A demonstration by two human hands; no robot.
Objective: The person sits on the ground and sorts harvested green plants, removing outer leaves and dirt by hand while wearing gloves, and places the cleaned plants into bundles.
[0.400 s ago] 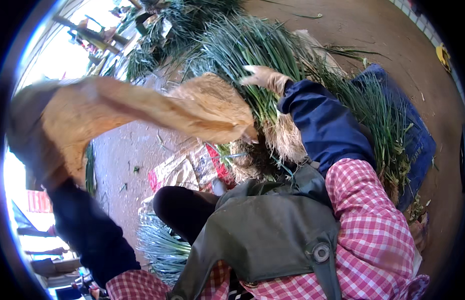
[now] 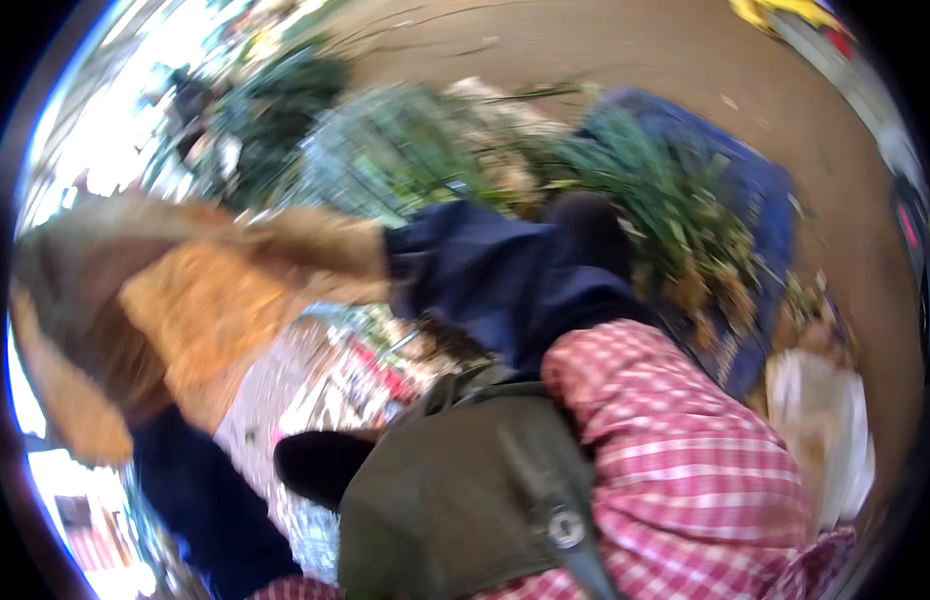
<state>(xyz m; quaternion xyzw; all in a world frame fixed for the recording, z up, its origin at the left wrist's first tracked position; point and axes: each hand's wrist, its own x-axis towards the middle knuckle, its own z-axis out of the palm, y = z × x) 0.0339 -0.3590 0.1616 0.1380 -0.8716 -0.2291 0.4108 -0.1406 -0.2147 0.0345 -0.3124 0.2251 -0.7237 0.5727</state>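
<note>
A crumpled tan sheet (image 2: pixel 200 320), like thick paper or sacking, is raised at the left. My left hand (image 2: pixel 100 320), smeared by motion, grips it. My right hand (image 2: pixel 320 245), in a beige glove, stretches across to the sheet's upper part; its fingers are too blurred to read. Beyond my right arm lies a bunch of green onions (image 2: pixel 385 150). More green onions (image 2: pixel 645 170), roots toward me, rest on a blue sack (image 2: pixel 760 230) at the right.
A dark heap of greens (image 2: pixel 285 100) stands at the far left. Near my knee lies a red and white printed sack (image 2: pixel 330 385). A white bag (image 2: pixel 820 420) is at the right, and something yellow (image 2: pixel 785 12) at the far right edge.
My right hand has left the green onions and swung left to the tan sheet. The sheet has moved left, away from the onions. The whole view has shifted.
</note>
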